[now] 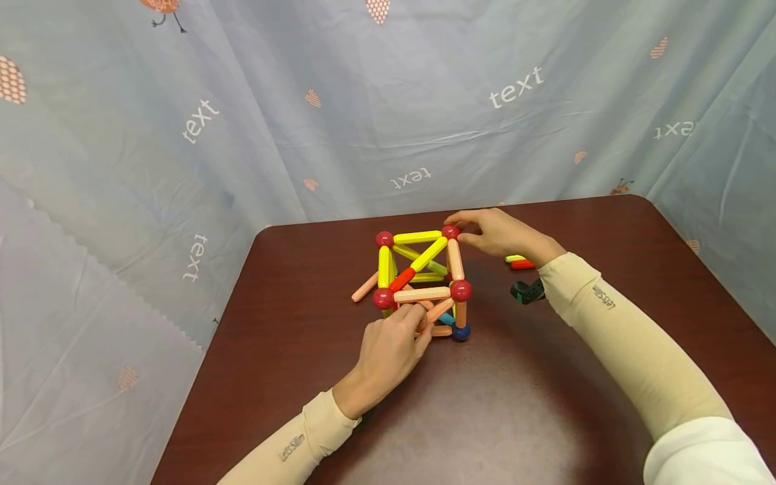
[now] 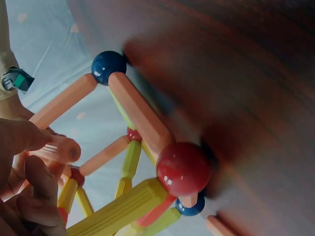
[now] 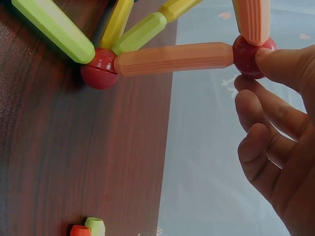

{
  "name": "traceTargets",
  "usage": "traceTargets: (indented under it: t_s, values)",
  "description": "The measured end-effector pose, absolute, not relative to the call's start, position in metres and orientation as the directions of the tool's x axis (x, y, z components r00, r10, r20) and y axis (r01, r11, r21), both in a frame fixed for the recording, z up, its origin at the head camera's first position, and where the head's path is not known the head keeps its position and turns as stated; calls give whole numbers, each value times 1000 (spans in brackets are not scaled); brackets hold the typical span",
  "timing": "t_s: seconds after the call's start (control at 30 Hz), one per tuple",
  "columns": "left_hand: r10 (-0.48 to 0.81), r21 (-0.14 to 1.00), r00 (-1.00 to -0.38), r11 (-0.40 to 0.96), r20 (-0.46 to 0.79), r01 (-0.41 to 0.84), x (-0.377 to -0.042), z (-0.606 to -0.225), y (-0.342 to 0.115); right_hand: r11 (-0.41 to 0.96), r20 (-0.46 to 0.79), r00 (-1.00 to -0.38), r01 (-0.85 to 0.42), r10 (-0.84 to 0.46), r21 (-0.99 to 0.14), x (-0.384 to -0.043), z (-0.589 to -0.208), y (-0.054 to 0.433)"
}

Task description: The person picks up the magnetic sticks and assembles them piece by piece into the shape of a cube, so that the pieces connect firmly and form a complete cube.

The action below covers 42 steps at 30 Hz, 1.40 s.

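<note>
A cube-like frame of colored magnetic sticks and balls stands on the table, with red balls at its upper corners and a blue ball at the near lower right. My left hand is at its front face, pinching an orange stick between thumb and fingers. That stick slants up toward the near right red ball. At the far upper right corner, my right hand holds a red ball with thumb and fingertips. Yellow and red sticks run diagonally across the top.
A loose orange stick lies left of the frame. To the right are a red stick and a yellow-green stick, partly behind the right wrist. A black wrist device hangs under that wrist. A printed curtain borders the table.
</note>
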State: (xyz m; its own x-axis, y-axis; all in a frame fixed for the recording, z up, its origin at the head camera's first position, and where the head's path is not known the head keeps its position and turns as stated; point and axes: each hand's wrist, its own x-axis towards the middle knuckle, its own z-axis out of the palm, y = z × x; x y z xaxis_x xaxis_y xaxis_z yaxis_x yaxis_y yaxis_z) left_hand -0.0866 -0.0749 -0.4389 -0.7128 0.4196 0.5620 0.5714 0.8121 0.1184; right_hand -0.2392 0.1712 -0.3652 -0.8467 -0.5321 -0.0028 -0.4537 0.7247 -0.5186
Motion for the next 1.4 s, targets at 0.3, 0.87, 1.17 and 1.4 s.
traceTargets:
  t_s: [0.3, 0.87, 1.17, 1.4]
  values:
    - [448, 68, -683, 807, 576, 587, -86, -439, -78, 730, -6, -847, -454, -531, -511, -239, -367, 172]
    - [408, 111, -763, 844, 502, 525, -103, -399, -125, 770, -43, -868, -415, -495, -485, -238, -372, 185]
    - [397, 222, -807, 822, 437, 525, -102, -392, -135, 853, -98, -907, -343, -410, -394, -237, -422, 258]
    - [401, 231, -806, 816, 435, 530, -103, -393, -137, 877, -52, -917, -361, -396, -317, -232, -447, 274]
